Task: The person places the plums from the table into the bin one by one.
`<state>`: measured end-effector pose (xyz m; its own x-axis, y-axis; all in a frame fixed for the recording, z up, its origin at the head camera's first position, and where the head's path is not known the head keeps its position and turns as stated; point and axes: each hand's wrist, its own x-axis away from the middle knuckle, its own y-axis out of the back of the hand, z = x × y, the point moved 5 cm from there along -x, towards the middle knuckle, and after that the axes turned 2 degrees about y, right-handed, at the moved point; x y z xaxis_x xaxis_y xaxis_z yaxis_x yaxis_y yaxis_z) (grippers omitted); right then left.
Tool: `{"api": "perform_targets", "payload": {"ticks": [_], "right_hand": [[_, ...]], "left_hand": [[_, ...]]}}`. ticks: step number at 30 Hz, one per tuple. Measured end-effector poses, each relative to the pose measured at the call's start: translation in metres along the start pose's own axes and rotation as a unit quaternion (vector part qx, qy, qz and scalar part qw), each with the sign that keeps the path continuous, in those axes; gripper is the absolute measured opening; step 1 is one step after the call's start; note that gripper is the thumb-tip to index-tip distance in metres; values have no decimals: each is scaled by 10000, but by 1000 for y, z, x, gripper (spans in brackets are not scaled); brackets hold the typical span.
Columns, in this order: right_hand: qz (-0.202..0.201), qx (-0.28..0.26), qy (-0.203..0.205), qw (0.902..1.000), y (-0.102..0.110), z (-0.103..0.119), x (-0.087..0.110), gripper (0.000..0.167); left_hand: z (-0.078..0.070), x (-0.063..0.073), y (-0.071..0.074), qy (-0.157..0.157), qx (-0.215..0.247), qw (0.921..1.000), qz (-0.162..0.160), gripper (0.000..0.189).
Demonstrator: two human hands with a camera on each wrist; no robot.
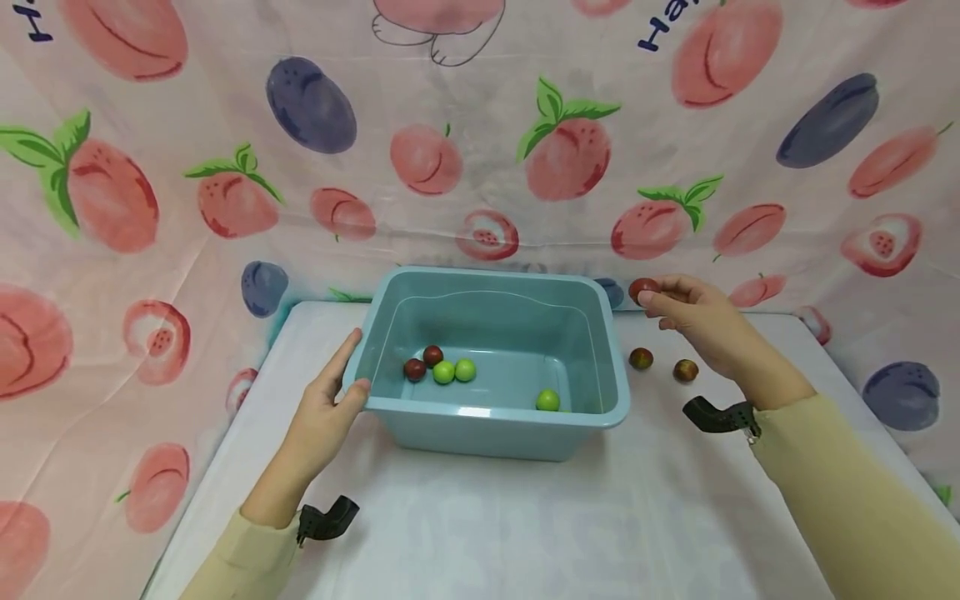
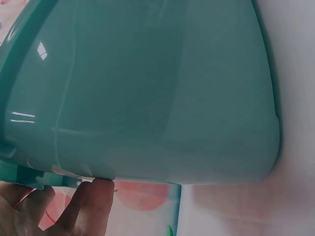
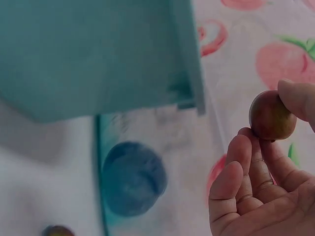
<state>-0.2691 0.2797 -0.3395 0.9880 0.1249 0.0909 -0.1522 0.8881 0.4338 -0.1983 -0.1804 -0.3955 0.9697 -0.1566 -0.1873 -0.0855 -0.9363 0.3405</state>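
A light-blue plastic tub stands on the white table. My left hand grips its left front corner, thumb at the rim, fingers along the outer side; in the left wrist view those fingers press the wall below the rim. Beyond the tub's right side, my right hand is raised, pinching a small round reddish-brown fruit between thumb and fingertips. Two dark red fruits lie in the tub's left part beside two green fruits. Another green fruit sits near the front right, partly behind the front rim.
Two mottled red-green fruits lie on the table right of the tub, below my right hand. A fruit-printed cloth hangs behind the table and along both sides. White tabletop extends in front of the tub.
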Motion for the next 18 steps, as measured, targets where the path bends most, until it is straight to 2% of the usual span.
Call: {"api": "perform_targets", "payload": {"ticks": [6, 18], "right_hand": [[69, -4, 264, 9996, -10, 26, -7, 58], [466, 27, 265, 9986, -44, 63, -27, 62]], "left_hand": [[0, 0, -2, -39, 144, 9999, 20, 60], [1, 1, 0, -23, 44, 10000, -42, 60]]}}
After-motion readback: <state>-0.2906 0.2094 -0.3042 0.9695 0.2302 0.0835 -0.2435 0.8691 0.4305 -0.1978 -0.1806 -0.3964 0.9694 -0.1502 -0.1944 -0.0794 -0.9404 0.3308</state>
